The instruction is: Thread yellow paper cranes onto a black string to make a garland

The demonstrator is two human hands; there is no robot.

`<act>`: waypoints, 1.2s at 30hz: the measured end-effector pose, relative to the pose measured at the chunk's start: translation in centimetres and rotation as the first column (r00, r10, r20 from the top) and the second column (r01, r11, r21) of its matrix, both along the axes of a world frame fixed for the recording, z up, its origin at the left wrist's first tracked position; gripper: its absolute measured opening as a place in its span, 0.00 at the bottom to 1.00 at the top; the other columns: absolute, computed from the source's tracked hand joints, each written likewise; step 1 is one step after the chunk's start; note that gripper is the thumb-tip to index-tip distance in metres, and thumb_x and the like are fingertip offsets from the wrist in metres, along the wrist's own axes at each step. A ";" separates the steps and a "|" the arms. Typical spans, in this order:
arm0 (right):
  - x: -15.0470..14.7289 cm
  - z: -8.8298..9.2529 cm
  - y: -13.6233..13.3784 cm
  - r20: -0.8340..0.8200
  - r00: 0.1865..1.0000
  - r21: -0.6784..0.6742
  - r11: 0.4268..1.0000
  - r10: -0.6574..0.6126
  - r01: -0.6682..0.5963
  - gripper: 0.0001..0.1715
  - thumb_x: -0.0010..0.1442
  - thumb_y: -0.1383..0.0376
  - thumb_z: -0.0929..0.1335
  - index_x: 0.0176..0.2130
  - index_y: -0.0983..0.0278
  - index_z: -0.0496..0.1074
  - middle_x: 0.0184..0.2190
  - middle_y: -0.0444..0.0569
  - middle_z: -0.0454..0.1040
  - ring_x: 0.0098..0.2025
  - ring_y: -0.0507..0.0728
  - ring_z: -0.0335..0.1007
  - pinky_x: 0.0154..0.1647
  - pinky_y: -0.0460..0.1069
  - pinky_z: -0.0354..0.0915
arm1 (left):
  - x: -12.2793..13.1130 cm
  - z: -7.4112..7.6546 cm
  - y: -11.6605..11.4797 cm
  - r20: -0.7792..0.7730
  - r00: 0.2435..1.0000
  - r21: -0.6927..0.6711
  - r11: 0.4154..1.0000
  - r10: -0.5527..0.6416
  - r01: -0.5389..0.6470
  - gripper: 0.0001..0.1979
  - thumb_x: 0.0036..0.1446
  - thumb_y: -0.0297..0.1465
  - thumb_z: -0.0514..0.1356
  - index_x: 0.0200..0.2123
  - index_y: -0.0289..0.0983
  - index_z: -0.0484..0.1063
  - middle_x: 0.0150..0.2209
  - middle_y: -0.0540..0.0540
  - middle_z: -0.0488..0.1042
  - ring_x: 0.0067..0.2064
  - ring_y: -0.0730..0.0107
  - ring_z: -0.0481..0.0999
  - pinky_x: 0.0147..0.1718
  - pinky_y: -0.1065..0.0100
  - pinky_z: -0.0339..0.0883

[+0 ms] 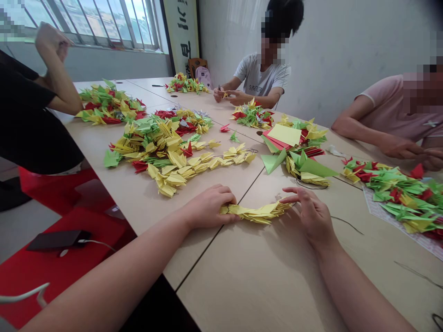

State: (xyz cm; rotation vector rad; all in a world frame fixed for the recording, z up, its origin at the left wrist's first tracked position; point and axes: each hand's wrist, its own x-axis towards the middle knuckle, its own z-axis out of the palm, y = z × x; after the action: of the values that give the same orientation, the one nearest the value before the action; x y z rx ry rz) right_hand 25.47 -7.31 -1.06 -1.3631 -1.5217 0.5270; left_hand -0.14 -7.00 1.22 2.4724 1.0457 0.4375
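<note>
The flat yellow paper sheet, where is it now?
In the head view, the yellow sheet lies right of centre on the table, atop a stack of red and green sheets, beyond the right hand.

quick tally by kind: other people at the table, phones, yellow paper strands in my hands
other people: 3 (person in black, person in white, person in pink)
phone: 1
yellow paper strand: 1, between left hand and right hand
total: 5
</note>
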 end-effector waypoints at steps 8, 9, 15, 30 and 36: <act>-0.2 0.0 0.1 -0.011 1.000 -0.053 0.999 0.010 -0.010 0.26 0.57 0.50 0.59 0.24 0.62 0.75 0.38 0.52 0.73 0.45 0.60 0.65 0.49 0.57 0.58 | -0.2 -0.2 0.1 -0.011 0.999 0.035 0.998 0.045 -0.045 0.15 0.52 0.42 0.55 0.35 0.37 0.68 0.37 0.46 0.68 0.43 0.65 0.65 0.42 0.65 0.60; -0.2 0.0 0.1 -0.009 1.000 -0.059 0.998 0.014 -0.014 0.27 0.57 0.50 0.58 0.25 0.62 0.75 0.38 0.52 0.73 0.45 0.60 0.65 0.49 0.57 0.58 | -0.2 -0.2 0.1 -0.013 0.999 0.038 0.998 0.051 -0.051 0.15 0.52 0.42 0.55 0.36 0.37 0.69 0.37 0.46 0.68 0.43 0.65 0.66 0.42 0.65 0.60; -0.3 0.0 0.1 0.003 1.000 -0.068 0.997 0.030 -0.029 0.26 0.57 0.50 0.59 0.27 0.62 0.76 0.38 0.52 0.73 0.45 0.59 0.64 0.50 0.57 0.56 | -0.7 0.0 0.0 -0.021 0.999 0.034 0.999 0.042 -0.041 0.22 0.48 0.48 0.56 0.41 0.39 0.69 0.40 0.45 0.68 0.44 0.64 0.65 0.44 0.64 0.59; 0.1 -0.3 0.3 -0.016 0.998 -0.030 0.998 0.059 -0.060 0.22 0.58 0.52 0.59 0.32 0.63 0.74 0.39 0.51 0.73 0.47 0.60 0.64 0.51 0.56 0.56 | -4.0 0.5 -0.2 -0.064 0.984 -0.035 0.985 0.164 -0.166 0.30 0.40 0.49 0.61 0.46 0.41 0.63 0.44 0.46 0.64 0.45 0.63 0.65 0.45 0.65 0.59; 0.1 -0.4 0.3 -0.014 0.998 -0.077 0.995 0.069 -0.070 0.22 0.58 0.52 0.59 0.33 0.62 0.73 0.40 0.50 0.72 0.47 0.59 0.64 0.51 0.55 0.56 | -3.5 0.6 -0.1 -0.131 0.978 -0.045 0.984 0.163 -0.170 0.25 0.41 0.50 0.60 0.39 0.39 0.66 0.38 0.47 0.66 0.42 0.62 0.65 0.41 0.65 0.60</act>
State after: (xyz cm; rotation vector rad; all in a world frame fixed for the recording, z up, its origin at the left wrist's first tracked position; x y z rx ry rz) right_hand 25.55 -7.04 -1.43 -1.3676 -1.5581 0.6424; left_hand -3.63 -7.10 1.87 2.3991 1.3047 0.3001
